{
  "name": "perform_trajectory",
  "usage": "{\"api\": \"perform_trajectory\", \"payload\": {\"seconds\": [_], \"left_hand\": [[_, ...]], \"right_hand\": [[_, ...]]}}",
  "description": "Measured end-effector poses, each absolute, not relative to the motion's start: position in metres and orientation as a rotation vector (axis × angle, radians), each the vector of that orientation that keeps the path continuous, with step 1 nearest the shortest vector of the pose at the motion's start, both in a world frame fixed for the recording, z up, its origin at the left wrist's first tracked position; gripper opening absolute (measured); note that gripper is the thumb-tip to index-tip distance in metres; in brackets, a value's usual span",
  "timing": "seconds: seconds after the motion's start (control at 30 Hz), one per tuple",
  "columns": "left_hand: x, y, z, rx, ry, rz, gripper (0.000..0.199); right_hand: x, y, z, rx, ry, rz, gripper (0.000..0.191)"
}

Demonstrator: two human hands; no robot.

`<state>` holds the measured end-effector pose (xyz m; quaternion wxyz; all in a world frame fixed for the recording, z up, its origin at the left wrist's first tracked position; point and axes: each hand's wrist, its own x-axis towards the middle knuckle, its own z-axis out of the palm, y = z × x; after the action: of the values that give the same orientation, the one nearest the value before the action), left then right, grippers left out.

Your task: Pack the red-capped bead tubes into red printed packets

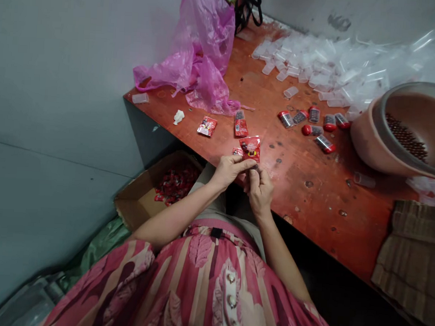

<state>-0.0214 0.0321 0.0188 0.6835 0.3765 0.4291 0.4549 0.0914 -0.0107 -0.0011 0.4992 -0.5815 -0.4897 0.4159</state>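
Observation:
Over the near edge of the table, my left hand [228, 172] pinches the lower end of a small red sachet [250, 146] between thumb and finger. Close against it, my right hand [260, 189] is closed just below the sachet; something small and dark shows at its fingertips, too hidden to name. Beyond the hands lies a clear tube of dark beads in a red wrapper [241, 124]. Another red sachet [207, 126] rests flat to its left. Part of one more red packet [237, 151] shows behind my left hand.
Several red-capped bead containers [300, 117] lie mid-table, before a heap of clear plastic cups [319, 66]. A large bowl [363, 127] with brown beads [405, 137] stands right. A pink bag [205, 59] lies back left. Below is a cardboard box [137, 205] of red packets.

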Motion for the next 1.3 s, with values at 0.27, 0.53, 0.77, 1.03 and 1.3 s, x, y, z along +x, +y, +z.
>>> {"api": "perform_trajectory", "payload": {"seconds": [0.27,0.53,0.77,1.03,1.3], "left_hand": [[-0.028,0.028,0.018,0.929,1.069,1.020,0.031],[-0.028,0.026,0.021,0.616,0.904,1.064,0.034],[-0.024,0.017,0.022,0.538,0.863,1.009,0.035],[-0.041,0.007,0.014,0.594,0.846,0.936,0.033],[-0.079,-0.013,0.009,0.474,0.976,1.021,0.024]], "right_hand": [[0.105,0.001,0.010,-1.387,-1.423,1.150,0.035],[0.096,-0.006,-0.004,-1.164,-0.956,1.461,0.027],[0.093,-0.012,-0.007,-1.165,-0.783,1.388,0.025],[0.083,0.003,-0.012,-1.150,-0.757,1.548,0.038],[0.060,0.014,-0.002,-1.125,-0.990,1.727,0.040]]}}
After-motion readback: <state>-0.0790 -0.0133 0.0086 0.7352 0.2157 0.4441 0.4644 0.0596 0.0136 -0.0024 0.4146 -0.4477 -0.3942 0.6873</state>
